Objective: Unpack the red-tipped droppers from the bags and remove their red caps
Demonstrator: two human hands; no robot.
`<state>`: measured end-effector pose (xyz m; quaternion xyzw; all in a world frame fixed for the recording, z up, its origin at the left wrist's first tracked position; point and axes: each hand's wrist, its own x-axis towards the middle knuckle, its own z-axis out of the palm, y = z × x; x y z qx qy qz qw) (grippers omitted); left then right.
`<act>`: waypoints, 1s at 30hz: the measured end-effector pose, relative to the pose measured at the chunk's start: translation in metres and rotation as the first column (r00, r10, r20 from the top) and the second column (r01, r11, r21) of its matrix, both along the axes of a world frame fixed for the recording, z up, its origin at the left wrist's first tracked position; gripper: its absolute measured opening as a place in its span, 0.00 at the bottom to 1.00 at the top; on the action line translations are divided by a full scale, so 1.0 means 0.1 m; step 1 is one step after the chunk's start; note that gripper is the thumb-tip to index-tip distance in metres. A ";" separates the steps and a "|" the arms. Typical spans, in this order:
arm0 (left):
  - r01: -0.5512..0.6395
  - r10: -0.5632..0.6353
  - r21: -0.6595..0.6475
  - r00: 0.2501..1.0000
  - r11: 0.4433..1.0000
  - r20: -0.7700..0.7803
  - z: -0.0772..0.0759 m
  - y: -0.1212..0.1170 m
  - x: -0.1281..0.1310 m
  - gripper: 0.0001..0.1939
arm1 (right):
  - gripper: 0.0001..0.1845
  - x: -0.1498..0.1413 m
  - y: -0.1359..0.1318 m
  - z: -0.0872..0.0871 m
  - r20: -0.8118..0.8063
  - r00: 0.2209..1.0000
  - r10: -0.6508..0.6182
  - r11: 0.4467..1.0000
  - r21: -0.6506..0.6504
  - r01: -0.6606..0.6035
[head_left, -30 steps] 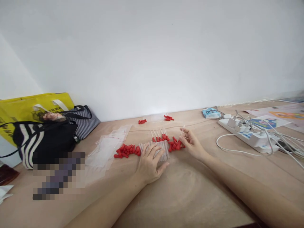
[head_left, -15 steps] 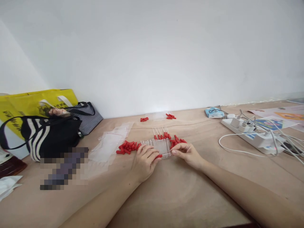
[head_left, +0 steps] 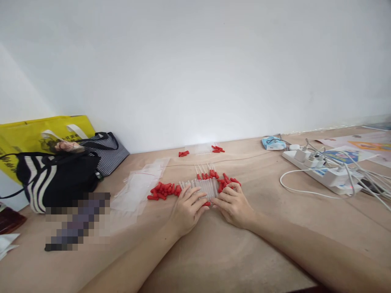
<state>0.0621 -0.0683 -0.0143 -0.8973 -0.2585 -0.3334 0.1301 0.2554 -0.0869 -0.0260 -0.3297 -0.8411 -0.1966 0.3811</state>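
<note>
My left hand [head_left: 190,208] is closed, thumb and fingers pinching a red rubber bulb [head_left: 207,203] whose tip shows. Right beside it, my right hand [head_left: 233,205] is bent with its fingertips close to the bulb's end, around a glass dropper tube mostly hidden under them. Just beyond both hands lies a row of clear glass dropper tubes [head_left: 209,187]. A pile of loose red rubber bulbs [head_left: 163,189] is left of the row, and more red bulbs [head_left: 225,179] lie at its right. Several droppers fitted with red bulbs [head_left: 207,175] rest behind the row.
Clear plastic bags [head_left: 137,185] lie to the left, near a black bag [head_left: 61,179] and a yellow bag [head_left: 30,134]. A second group of tubes and red bulbs [head_left: 217,149] sits by the wall. At right are a power strip [head_left: 320,173] with cables and a blue mask [head_left: 273,143].
My right hand has moved left and turned over, its fingers now close against the bulb in my left hand and covering the tube. The left hand has stayed about in place.
</note>
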 end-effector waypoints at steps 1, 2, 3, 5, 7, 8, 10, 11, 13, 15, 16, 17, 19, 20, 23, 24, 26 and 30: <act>0.002 -0.002 -0.004 1.000 1.000 0.000 0.00 0.00 0.00 0.09 | 0.10 0.01 0.00 0.00 -0.003 1.000 0.004 1.000 0.000 -0.004; -0.002 0.001 -0.008 1.000 1.000 -0.003 0.01 -0.01 0.01 0.09 | 0.11 0.02 0.00 0.00 -0.008 1.000 0.006 1.000 0.000 -0.006; -0.009 0.009 -0.010 1.000 1.000 -0.009 0.01 -0.01 0.01 0.09 | 0.11 0.02 -0.01 0.00 -0.013 1.000 0.009 1.000 -0.001 -0.009; -0.033 0.033 -0.010 0.999 0.999 -0.029 0.01 -0.03 0.01 0.09 | 0.10 0.04 -0.01 0.00 -0.018 1.000 0.015 1.000 -0.008 -0.015; -0.050 0.050 -0.005 0.998 0.999 -0.046 0.01 -0.04 0.00 0.09 | 0.10 0.05 -0.01 -0.01 -0.013 0.999 0.030 0.999 -0.020 -0.030; -0.053 0.053 -0.001 0.997 0.999 -0.051 0.01 -0.05 0.00 0.09 | 0.09 0.06 -0.01 -0.01 -0.008 0.999 0.039 0.999 -0.025 -0.039; -0.054 0.054 0.007 0.997 0.999 -0.060 0.02 -0.07 -0.01 0.09 | 0.09 0.07 -0.01 -0.02 0.001 0.998 0.057 0.998 -0.030 -0.057; -0.052 0.052 0.009 0.997 0.999 -0.065 0.02 -0.08 -0.02 0.09 | 0.09 0.07 -0.02 -0.02 0.001 0.998 0.064 0.998 -0.029 -0.064; -0.047 0.048 0.016 0.996 0.999 -0.072 0.03 -0.10 -0.03 0.09 | 0.08 0.07 -0.03 -0.01 -0.007 0.997 0.074 0.997 -0.031 -0.075; -0.038 0.040 0.028 0.996 0.999 -0.074 0.04 -0.12 -0.04 0.09 | 0.08 0.07 -0.04 0.00 -0.012 0.997 0.083 0.996 -0.039 -0.083; -0.035 0.038 0.033 0.996 0.999 -0.079 0.05 -0.13 -0.04 0.09 | 0.08 0.06 -0.05 0.01 -0.009 0.996 0.085 0.995 -0.045 -0.086; -0.034 0.037 0.036 0.996 0.999 -0.085 0.05 -0.14 -0.04 0.10 | 0.08 0.05 -0.05 0.02 -0.004 0.996 0.087 0.995 -0.049 -0.087; -0.031 0.035 0.037 0.995 0.999 -0.095 0.04 -0.15 -0.04 0.10 | 0.09 0.04 -0.06 0.02 0.005 0.996 0.087 0.995 -0.047 -0.086; -0.031 0.034 0.036 0.995 0.999 -0.095 0.04 -0.15 -0.04 0.11 | 0.09 0.04 -0.06 0.02 0.006 0.996 0.087 0.995 -0.044 -0.087; -0.030 0.032 0.026 0.997 0.999 -0.073 0.04 -0.14 -0.06 0.11 | 0.09 0.07 -0.05 0.00 -0.005 0.996 0.087 0.995 -0.037 -0.087; -0.031 0.032 0.020 0.998 0.999 -0.059 0.05 -0.13 -0.08 0.12 | 0.09 0.09 -0.05 -0.01 -0.016 0.996 0.085 0.996 -0.039 -0.085; -0.044 0.044 0.009 0.999 0.999 -0.019 0.06 -0.12 -0.15 0.11 | 0.10 0.14 -0.04 -0.02 -0.059 0.996 0.065 0.996 -0.059 -0.068; -0.057 0.060 -0.043 0.996 0.997 0.072 0.07 -0.11 -0.30 0.09 | 0.09 0.20 -0.01 -0.03 -0.154 0.988 -0.005 0.995 -0.103 -0.011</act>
